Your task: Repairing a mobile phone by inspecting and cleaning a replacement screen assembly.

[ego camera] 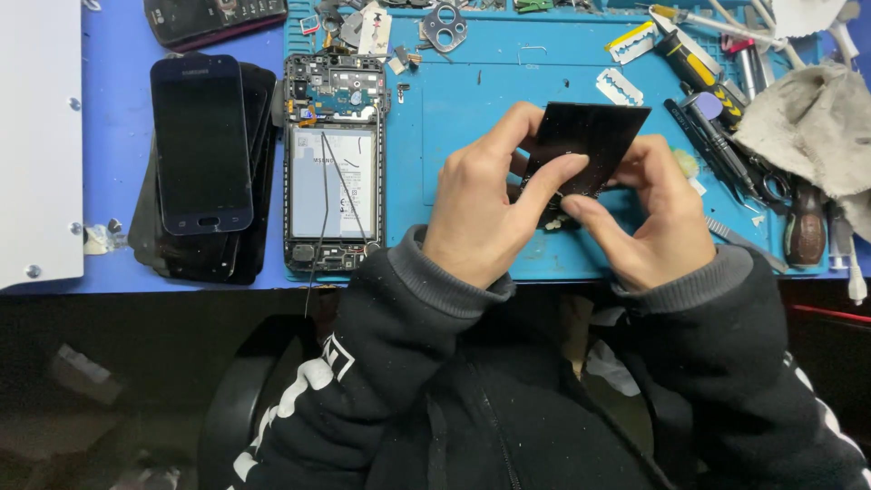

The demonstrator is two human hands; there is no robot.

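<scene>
Both my hands hold a thin black phone screen panel (pixel 590 136) tilted above the blue work mat (pixel 472 100). My left hand (pixel 485 204) grips its lower left edge, thumb lying across the panel's face. My right hand (pixel 649 218) pinches the lower right side, thumb and forefinger at the panel's bottom edge near a small flex part. To the left on the mat lies an opened phone frame (pixel 334 163) with its battery and circuit board exposed.
A stack of dark phones and screens (pixel 201 150) lies at the left on the blue surface. Razor blades (pixel 619 86), screwdrivers (pixel 694 63), tweezers and a grey rag (pixel 807 118) crowd the right side. Small parts (pixel 443 27) sit at the mat's top edge. A white panel (pixel 36 136) borders the far left.
</scene>
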